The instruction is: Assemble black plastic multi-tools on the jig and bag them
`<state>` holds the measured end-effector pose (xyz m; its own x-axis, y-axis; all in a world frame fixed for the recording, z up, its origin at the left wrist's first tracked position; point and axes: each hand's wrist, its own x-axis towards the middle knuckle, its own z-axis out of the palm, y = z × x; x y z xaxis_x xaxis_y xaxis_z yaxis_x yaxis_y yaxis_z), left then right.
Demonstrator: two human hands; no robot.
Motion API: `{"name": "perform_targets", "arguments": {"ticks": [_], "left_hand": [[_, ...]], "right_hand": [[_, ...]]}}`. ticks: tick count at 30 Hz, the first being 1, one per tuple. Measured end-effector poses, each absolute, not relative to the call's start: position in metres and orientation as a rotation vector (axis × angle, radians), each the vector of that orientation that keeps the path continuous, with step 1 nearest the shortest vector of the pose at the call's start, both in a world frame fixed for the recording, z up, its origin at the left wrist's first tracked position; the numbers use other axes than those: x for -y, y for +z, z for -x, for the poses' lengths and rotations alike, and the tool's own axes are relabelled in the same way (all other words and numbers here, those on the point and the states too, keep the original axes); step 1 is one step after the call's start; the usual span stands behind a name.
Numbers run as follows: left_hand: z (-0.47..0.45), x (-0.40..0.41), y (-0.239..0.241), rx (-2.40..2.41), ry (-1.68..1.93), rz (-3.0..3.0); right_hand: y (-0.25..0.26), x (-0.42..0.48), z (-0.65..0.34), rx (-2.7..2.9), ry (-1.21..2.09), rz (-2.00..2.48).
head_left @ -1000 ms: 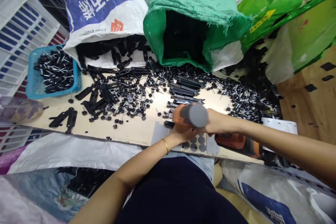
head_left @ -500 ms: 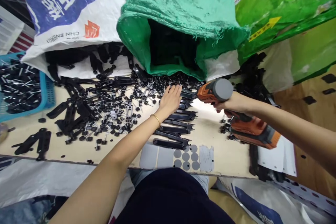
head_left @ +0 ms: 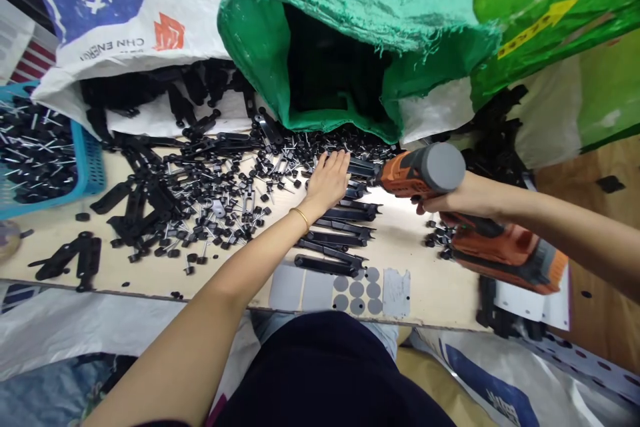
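Observation:
My left hand (head_left: 327,180) lies palm down with its fingers stretched out over the far end of a row of long black plastic parts (head_left: 345,212), its fingertips on the farthest ones. My right hand (head_left: 463,197) is wrapped round the grip of an orange and black cordless drill (head_left: 407,170). The drill points left, its nose at the right end of the farthest black part (head_left: 363,167). Whether the bit touches a screw there is too small to tell. Loose black-headed screws (head_left: 235,213) lie scattered left of my left hand.
An open green woven bag (head_left: 260,60) stands behind the row. At left are a white bag (head_left: 115,33) spilling black parts and a blue basket (head_left: 93,163) of black-headed screws. Grey round stickers (head_left: 357,289) lie at the table's (head_left: 435,307) front edge.
The view has shifted slightly. The drill in my right hand appears a little farther right and its body larger, with its nose still at the farthest part. My left hand stays on the row.

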<state>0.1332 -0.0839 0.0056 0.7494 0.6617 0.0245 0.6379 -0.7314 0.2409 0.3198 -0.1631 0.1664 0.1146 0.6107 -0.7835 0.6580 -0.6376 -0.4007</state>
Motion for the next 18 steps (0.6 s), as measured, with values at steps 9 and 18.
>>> {"name": "perform_targets", "arguments": {"ticks": [9, 18], "left_hand": [[-0.131, 0.083, 0.001, -0.987, 0.239, -2.718], [-0.131, 0.084, -0.004, -0.944, 0.320, -2.691]], "right_hand": [[0.163, 0.151, -0.294, -1.296, -1.542, -2.142], [0.158, 0.161, -0.285, -1.373, -1.526, -2.138]]}}
